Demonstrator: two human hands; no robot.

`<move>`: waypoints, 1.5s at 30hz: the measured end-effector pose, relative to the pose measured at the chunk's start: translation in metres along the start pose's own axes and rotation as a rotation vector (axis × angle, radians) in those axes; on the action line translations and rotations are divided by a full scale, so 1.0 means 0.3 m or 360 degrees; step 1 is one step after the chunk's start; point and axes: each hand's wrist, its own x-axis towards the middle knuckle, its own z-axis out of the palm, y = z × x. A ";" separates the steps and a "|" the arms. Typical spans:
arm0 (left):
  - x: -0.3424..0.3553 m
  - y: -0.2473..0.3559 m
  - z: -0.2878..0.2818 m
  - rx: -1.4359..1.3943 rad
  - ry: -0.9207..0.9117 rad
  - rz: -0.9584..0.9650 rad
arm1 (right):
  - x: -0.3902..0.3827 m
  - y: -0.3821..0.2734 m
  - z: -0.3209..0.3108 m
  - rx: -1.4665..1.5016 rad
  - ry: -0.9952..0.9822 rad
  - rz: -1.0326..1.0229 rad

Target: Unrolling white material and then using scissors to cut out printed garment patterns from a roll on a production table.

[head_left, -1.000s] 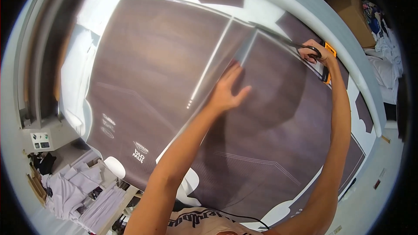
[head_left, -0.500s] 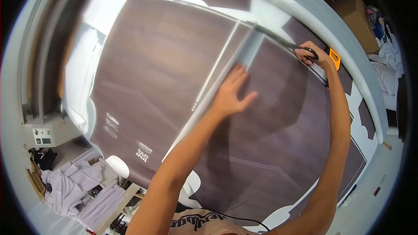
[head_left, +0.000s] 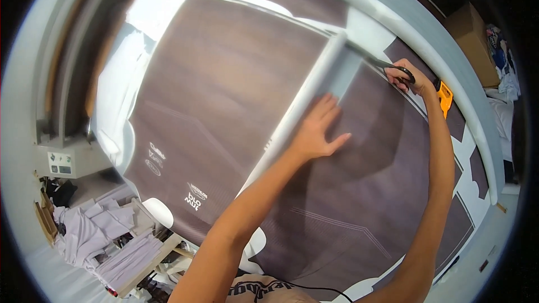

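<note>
The left hand (head_left: 315,136) lies open, fingers splayed, on a dark brown, white-lined sheet (head_left: 359,185); a pale curled edge (head_left: 315,81) runs just left of its fingertips. The right hand (head_left: 411,80) curls its fingers through looped black scissors (head_left: 406,72).

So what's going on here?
Someone is working on a large brown-printed sheet. Their right hand holds black-handled scissors, blades pointing left along the sheet's far edge. Their left hand, open with fingers spread, rests on the brown print beside a pale, curled edge. An orange object sits just right of the right wrist.
</note>
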 end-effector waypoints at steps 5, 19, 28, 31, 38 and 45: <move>0.006 0.003 -0.030 0.0083 -0.0044 0.0007 | 0.061 -0.066 0.044 -0.0037 0.0036 0.0003; 0.011 0.009 -0.039 0.0081 -0.0042 0.0041 | 0.210 -0.189 0.083 -0.0058 0.0012 -0.0038; 0.019 0.018 -0.048 0.0040 -0.0046 0.0034 | 0.266 -0.250 0.109 -0.0099 0.0022 -0.0067; 0.019 0.015 -0.050 0.0063 -0.0045 0.0039 | 0.281 -0.261 0.110 -0.0089 0.0026 -0.0066; 0.018 0.012 -0.054 0.0073 -0.0048 0.0044 | 0.303 -0.288 0.115 -0.0059 0.0026 -0.0033; 0.020 0.017 -0.055 0.0062 -0.0067 0.0044 | 0.309 -0.300 0.115 -0.0027 0.0014 -0.0008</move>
